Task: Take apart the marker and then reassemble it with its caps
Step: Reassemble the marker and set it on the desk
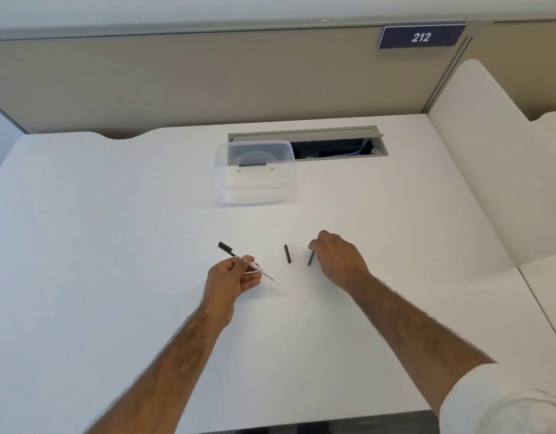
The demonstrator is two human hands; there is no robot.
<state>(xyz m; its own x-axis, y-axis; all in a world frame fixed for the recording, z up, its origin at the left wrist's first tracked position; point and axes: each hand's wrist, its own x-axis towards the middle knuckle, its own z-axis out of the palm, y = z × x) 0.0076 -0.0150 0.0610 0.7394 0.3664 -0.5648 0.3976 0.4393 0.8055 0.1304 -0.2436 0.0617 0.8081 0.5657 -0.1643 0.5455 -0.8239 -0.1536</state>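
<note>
The left hand holds the white marker in a narrow grip of thumb and fingers, just above the white worktop, black end pointing away. One black cap lies flat between the hands. The right hand touches the second cap; whether its grip closes on it I cannot tell.

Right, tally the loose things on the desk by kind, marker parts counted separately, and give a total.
Marker body, white with a black end, held in the left hand: 1
Black caps lying on the desk: 2, one lying free, one at the right hand
Clear plastic container: 1
Total: 4
</note>
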